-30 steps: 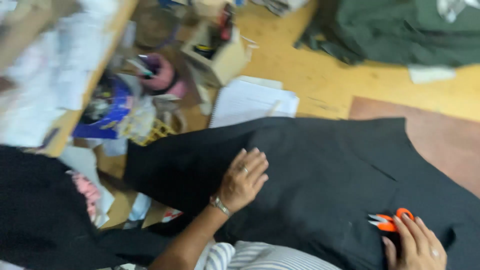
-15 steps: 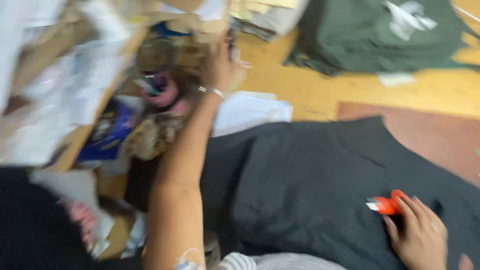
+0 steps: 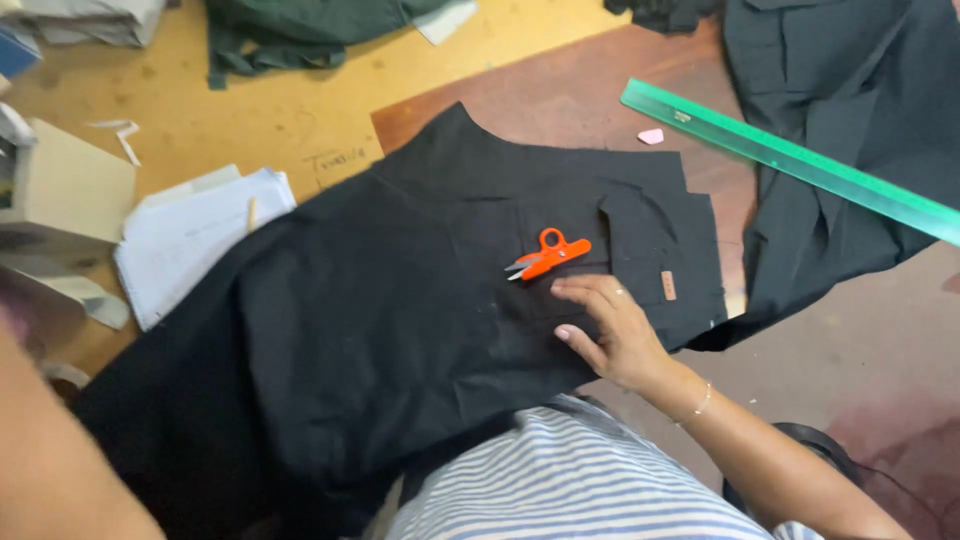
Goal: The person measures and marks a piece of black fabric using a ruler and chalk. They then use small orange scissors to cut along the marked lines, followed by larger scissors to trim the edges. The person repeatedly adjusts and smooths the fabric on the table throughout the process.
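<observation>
A black garment piece (image 3: 400, 300) with a chest pocket lies spread across the table in front of me. My right hand (image 3: 610, 335) rests flat on it, fingers apart, just below a pair of small orange thread snips (image 3: 548, 254) that lie loose on the cloth. My left arm (image 3: 60, 450) crosses the lower left corner of the view; its hand is out of frame. My striped shirt (image 3: 570, 480) shows at the bottom.
A long green ruler (image 3: 790, 160) lies diagonally at the upper right beside more black fabric (image 3: 850, 130). A small pink chalk piece (image 3: 651, 136) sits near it. White papers (image 3: 195, 235) and a cardboard box (image 3: 65, 185) are at the left, dark green cloth (image 3: 300, 30) at the top.
The view has swung right. My left hand left the black cloth and reached up to the cluttered left side, going out of view. My right hand stays on the cloth by the snips.
</observation>
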